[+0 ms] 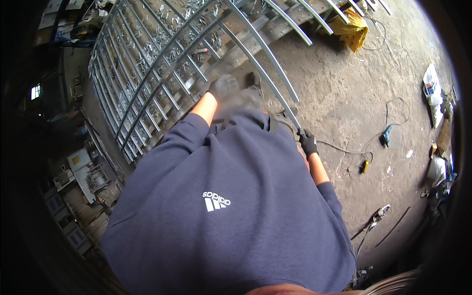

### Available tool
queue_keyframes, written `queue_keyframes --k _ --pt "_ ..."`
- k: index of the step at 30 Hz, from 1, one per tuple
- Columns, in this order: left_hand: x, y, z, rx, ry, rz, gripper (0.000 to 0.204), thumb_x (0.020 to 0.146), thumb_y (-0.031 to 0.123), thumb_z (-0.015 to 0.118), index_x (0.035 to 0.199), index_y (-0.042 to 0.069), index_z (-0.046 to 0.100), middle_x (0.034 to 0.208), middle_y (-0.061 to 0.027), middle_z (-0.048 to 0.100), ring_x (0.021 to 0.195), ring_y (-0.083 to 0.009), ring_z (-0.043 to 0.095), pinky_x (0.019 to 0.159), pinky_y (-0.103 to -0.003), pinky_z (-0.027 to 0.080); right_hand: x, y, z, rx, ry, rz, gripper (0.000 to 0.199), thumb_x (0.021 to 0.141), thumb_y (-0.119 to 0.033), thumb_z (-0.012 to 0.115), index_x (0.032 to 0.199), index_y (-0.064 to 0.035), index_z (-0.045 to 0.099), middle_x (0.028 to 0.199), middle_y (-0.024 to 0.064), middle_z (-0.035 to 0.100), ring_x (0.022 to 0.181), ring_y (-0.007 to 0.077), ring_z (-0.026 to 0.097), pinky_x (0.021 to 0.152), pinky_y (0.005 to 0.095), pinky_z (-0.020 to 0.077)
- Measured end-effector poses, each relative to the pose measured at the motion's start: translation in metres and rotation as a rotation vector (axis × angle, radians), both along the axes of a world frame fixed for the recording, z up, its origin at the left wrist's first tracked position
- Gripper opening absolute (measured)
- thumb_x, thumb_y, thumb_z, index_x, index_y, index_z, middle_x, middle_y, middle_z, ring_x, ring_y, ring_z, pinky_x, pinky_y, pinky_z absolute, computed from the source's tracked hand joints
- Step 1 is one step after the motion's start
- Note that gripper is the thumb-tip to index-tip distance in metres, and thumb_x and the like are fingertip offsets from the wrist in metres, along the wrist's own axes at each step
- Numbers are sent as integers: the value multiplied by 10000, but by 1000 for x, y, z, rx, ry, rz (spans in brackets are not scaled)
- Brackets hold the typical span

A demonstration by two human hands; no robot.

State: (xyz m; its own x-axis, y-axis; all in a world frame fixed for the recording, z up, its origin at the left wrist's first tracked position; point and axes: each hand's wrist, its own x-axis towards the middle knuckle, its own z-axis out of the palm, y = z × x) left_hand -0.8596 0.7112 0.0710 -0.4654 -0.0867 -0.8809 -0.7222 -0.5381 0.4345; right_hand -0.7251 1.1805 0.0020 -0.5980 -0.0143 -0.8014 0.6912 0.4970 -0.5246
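Note:
My right hand [309, 142], in a dark glove, is closed around the near end of a long grey metal bar [268, 78]. That bar slants up and to the left, toward a framework of metal bars [162, 66]. Motion smears my left hand [224, 87], also gloved, so its fingers cannot be made out. It is beside the short bar ends at the near edge of the framework. Another long bar [281, 69] runs alongside the held one, its free end apart from my right hand.
Many small metal pieces [147, 54] lie among the bars. A yellow sack [351, 32] sits at the far right. On the concrete floor are a blue power tool [387, 135], a yellow object [365, 166] and cables. White bags [432, 93] line the right side.

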Motion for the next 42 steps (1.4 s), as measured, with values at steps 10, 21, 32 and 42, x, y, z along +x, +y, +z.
queue_keyframes --k 10,21,32,42 --pt "-48 -40 -1 96 44 -38 357 1018 320 549 1298 99 558 1213 -93 667 1050 -238 675 923 -421 576 -63 -56 5 1 74 20 469 986 -496 596 1032 -51 735 872 177 721 803 278 667 744 399 498" --pt "-153 -126 -26 -886 551 -319 333 994 110 554 1317 30 548 1139 -59 669 1016 -181 638 932 -305 496 -237 -276 38 76 281 192 503 977 -479 572 1303 -100 624 1369 190 601 1256 377 567 1010 458 455" --pt "-368 -252 -113 -1347 311 -368 588 943 425 550 1432 101 503 1368 -217 574 1233 -348 575 1052 -438 439 -31 -75 25 583 33 83 512 844 -369 732 1280 -114 648 1176 201 698 1120 406 647 941 492 499" --pt "-404 -268 -145 -683 224 -58 623 947 485 634 1307 -17 555 1085 -168 672 946 -316 652 801 -452 540 -159 -211 -12 461 33 175 481 796 -534 766 993 -98 717 844 171 709 833 361 703 727 493 513"
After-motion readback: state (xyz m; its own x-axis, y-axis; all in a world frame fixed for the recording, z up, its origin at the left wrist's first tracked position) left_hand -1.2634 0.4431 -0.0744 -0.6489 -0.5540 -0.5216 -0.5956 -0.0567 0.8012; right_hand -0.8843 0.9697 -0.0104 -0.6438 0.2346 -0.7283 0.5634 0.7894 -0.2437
